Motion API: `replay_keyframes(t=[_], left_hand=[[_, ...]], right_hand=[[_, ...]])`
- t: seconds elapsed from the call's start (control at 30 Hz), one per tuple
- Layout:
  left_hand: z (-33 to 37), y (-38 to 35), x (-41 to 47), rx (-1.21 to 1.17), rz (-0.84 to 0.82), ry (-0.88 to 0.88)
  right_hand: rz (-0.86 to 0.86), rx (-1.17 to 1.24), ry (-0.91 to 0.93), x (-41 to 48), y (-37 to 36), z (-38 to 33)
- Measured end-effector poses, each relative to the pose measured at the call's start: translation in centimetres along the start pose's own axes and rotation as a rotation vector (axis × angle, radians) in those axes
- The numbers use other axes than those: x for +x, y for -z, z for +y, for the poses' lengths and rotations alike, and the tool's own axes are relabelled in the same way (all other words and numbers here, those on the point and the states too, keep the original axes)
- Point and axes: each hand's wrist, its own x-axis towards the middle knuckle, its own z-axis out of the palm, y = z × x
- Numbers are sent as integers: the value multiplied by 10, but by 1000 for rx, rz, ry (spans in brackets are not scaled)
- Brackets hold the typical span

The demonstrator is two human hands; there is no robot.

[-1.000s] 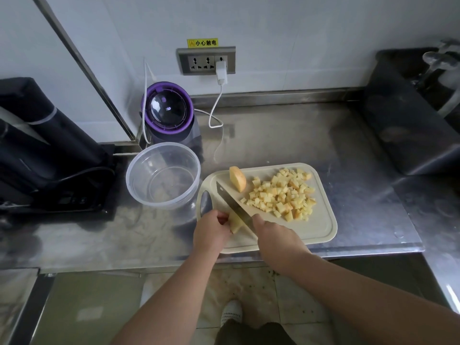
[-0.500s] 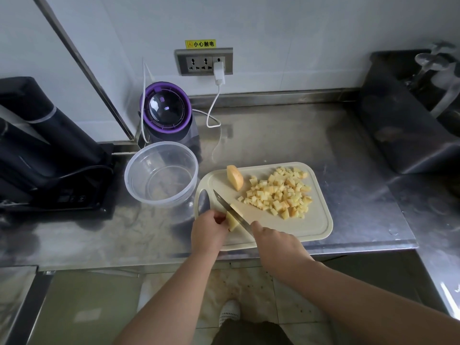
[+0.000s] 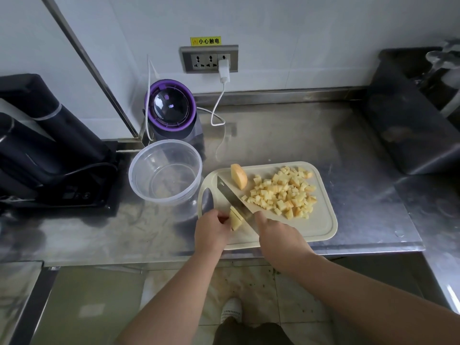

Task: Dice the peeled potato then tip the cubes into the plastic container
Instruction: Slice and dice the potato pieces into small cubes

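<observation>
Head: cutting board point(image 3: 321, 227) by counter edge point(image 3: 361, 249), beside plastic container point(image 3: 164, 198)

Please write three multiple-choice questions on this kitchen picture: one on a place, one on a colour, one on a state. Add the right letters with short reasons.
1. Where does the plastic container stand?
A. left of the cutting board
B. on the cutting board
C. right of the cutting board

2. What colour is the ring of the round appliance behind the container?
A. red
B. purple
C. green

3. What does the right hand do?
A. lies flat and empty
B. lifts the container
C. grips the knife

1 A: it stands by the board's left edge.
2 B: a purple band rings its dark dome.
3 C: the blade sticks out of its grip, on the potato piece that the left hand holds.
</observation>
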Motion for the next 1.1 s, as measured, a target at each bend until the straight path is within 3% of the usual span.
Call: replay_keyframes(t=[0.7, 0.9, 1.1], left_hand=[[3, 4, -3, -3, -6, 27], [4, 5, -6, -11, -19, 28], [5, 10, -7, -13, -63, 80]], right_hand=[[-22, -114, 40, -7, -20, -12], [-16, 24, -12, 4, -6, -9], [16, 12, 22, -10, -9, -4]])
